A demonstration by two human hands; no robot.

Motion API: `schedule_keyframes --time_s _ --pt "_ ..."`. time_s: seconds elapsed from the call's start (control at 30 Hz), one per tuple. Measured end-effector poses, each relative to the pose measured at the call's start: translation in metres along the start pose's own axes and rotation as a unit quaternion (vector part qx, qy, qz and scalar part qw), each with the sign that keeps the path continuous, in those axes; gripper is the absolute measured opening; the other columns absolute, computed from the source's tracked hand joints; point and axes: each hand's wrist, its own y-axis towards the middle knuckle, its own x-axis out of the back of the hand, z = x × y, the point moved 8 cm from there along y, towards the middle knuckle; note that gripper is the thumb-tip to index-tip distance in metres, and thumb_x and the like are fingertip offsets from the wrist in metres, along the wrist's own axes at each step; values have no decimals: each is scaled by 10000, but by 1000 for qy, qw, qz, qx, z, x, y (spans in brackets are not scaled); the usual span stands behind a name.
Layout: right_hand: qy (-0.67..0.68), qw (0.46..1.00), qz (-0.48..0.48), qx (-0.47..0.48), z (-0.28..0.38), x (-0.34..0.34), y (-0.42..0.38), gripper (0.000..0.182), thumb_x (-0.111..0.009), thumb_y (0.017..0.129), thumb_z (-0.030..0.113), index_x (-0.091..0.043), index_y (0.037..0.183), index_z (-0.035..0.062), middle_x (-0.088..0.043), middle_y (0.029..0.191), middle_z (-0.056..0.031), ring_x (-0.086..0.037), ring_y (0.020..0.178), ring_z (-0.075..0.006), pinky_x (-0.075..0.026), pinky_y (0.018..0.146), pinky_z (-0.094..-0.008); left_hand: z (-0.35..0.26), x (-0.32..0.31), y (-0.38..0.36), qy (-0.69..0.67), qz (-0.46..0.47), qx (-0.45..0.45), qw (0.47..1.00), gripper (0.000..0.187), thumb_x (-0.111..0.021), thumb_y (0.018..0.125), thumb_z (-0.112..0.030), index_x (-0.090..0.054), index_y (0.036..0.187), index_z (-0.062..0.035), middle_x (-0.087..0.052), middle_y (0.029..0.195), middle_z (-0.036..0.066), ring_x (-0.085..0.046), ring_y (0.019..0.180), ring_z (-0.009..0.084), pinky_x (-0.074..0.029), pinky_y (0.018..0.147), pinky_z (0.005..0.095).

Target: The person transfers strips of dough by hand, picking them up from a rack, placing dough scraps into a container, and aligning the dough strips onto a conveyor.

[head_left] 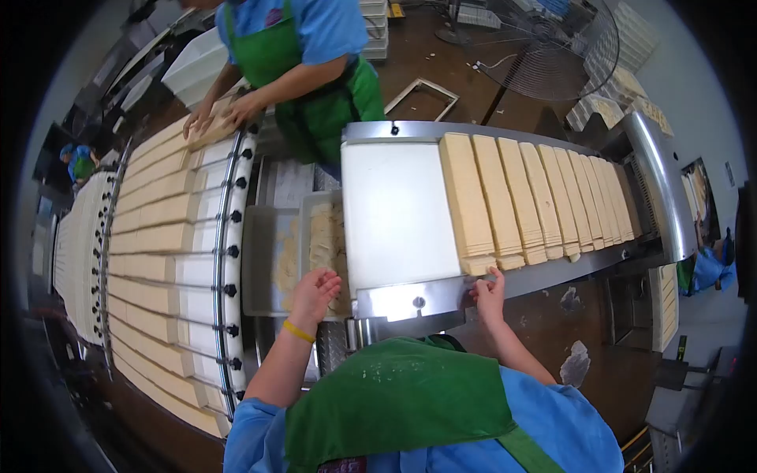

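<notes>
On the short conveyor in front of me lie several long stacks of thin, pale, dough-like sheets (471,201), side by side. My right hand (490,298) is at the near end of the leftmost stack, with fingertips at or very close to its edge; the fingers are apart and I see nothing gripped. My left hand (317,290), with a yellow wristband, hovers left of the conveyor's steel side, above plastic bins. Its fingers are loosely bent and hold nothing. Inside the bins are pale dough-like pieces (323,236).
A second conveyor with metal rails (219,260) carries several rows of similar pale strips (150,236) at left. Across from me a co-worker in a green apron (272,47) has both hands on a strip there. A large fan (552,47) stands behind the short conveyor (398,213).
</notes>
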Motion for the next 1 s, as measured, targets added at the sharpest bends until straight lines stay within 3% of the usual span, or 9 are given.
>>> schedule_keyframes --time_s 0.17,0.3,0.37,0.43,0.5,0.57,0.7,0.8,1.0 --pt "80 997 5 -17 1 -4 47 511 -516 870 19 -303 1332 68 -595 914 -92 -574 607 -138 -458 531 -243 -5 -108 32 187 65 -24 980 186 -577 900 -187 -587 1003 -32 -640 925 100 -637 818 222 -523 729 325" --pt "49 998 10 -33 11 -19 50 574 -538 840 -15 -290 1355 36 -572 859 -99 -592 623 -151 -486 529 -268 -11 -196 88 405 118 -113 899 207 -608 880 -192 -600 998 -22 -645 913 75 -630 853 185 -515 740 306" --pt "27 998 34 -40 15 -21 45 594 -558 835 3 -285 1363 21 -569 873 -92 -579 637 -140 -482 554 -262 -21 -251 118 586 154 -280 745 243 -626 844 -168 -598 1026 -9 -644 945 98 -624 903 229 -506 782 332" --pt "1 998 43 -36 9 -20 46 610 -579 830 23 -285 1364 8 -565 878 -83 -562 651 -126 -476 582 -254 -29 -316 128 618 166 -454 620 252 -636 788 -156 -616 994 -13 -632 1015 147 -593 978 325 -477 857 410" --pt "-34 998 42 -21 4 -16 49 621 -603 825 46 -292 1359 -3 -561 872 -72 -539 666 -110 -467 611 -245 -27 -375 150 656 157 -525 519 323 -660 779 -164 -600 1063 -23 -601 1068 171 -557 1019 350 -444 918 400" --pt "-24 997 45 -55 19 -20 45 643 -637 814 72 -298 1354 -8 -546 859 -57 -510 686 -92 -455 632 -237 -20 -428 172 710 177 -485 479 444 -687 777 -259 -572 1134 -19 -581 1142 162 -518 1116 335 -407 965 417" --pt "-29 997 61 -38 29 -24 46 643 -650 814 76 -297 1343 -16 -528 831 -36 -492 681 -85 -448 627 -233 4 -463 193 748 109 -459 467 693 -669 766 -435 -465 1280 -18 -485 1302 135 -387 1274 288 -365 1001 455" --pt "-36 994 73 -66 32 -27 45 629 -662 812 84 -312 1325 -21 -518 806 -25 -482 668 -80 -445 617 -234 9 -449 191 798 60 -384 460 823 -606 781 -530 -363 1383 -26 -394 1401 125 -288 1366 248 -277 1073 458" --pt "-230 956 184 9 82 -56 44 663 -709 793 190 -345 1315 3 -590 822 -106 -585 670 -154 -492 619 -299 -58 -355 173 834 -105 -340 421 818 -588 773 -549 -405 1356 -5 -459 1338 125 -349 1318 280 -183 1122 489"
